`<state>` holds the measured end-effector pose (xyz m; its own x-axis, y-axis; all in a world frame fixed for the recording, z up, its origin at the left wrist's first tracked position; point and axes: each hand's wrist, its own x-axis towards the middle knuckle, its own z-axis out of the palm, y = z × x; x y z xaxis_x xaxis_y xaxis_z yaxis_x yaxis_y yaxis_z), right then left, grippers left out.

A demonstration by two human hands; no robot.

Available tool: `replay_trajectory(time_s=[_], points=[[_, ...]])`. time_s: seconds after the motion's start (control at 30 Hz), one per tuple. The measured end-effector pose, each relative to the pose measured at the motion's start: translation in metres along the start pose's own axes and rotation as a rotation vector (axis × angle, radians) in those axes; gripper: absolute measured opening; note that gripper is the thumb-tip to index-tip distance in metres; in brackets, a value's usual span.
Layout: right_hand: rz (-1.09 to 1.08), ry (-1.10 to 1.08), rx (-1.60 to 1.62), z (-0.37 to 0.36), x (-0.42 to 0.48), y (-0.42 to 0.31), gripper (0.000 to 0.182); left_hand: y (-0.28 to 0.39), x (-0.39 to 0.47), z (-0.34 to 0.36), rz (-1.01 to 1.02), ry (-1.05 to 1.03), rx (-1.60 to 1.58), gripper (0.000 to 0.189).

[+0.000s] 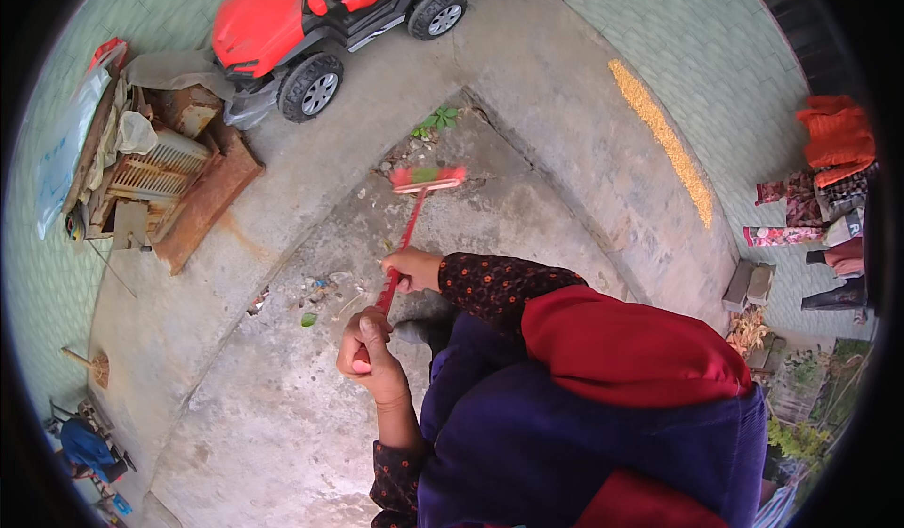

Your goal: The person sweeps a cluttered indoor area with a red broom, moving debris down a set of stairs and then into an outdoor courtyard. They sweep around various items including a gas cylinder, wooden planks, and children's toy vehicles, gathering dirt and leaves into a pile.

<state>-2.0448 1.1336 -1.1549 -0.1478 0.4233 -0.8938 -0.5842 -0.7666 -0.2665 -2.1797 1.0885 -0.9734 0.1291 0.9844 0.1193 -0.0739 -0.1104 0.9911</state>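
Observation:
A broom with a red patterned handle (408, 226) reaches up the picture to a wide head (427, 179) with red and green bristles, slightly blurred, at the concrete floor. My left hand (367, 351) is closed round the handle near its pink end. Further along the shaft, my right hand (415, 271) grips it too. Small debris (318, 288) and a green leaf (308, 320) lie on the floor left of the handle. Stones and bits of rubble (413, 148) lie just beyond the broom head, beside a small green plant (443, 117).
A red and black ride-on toy car (261, 23) stands on the raised concrete at the top. Rusty metal parts (205, 203) and plastic sheets are piled at left. Yellow grains (660, 133) lie in a strip along the right wall, near hanging clothes (837, 136) and blocks (748, 284).

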Motion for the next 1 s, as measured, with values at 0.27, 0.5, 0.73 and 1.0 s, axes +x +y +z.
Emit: replay_trajectory(time_s=[0.27,0.5,0.73,1.0], points=[[-0.006,-0.225,0.280,0.046,-0.105,0.026,0.012,0.096,-0.013,0.009,0.299,-0.230,0.033,0.027],[-0.128,0.131,0.094,0.002,-0.019,-0.010,0.019,0.001,0.011,0.013,-0.104,0.257,-0.277,0.034],[-0.140,-0.197,0.321,0.016,-0.074,0.015,0.015,0.050,-0.016,0.021,0.203,0.015,-0.020,0.034],[-0.181,0.033,0.076,-0.004,-0.005,-0.024,0.014,-0.012,0.012,0.019,-0.011,0.163,-0.190,0.031]])
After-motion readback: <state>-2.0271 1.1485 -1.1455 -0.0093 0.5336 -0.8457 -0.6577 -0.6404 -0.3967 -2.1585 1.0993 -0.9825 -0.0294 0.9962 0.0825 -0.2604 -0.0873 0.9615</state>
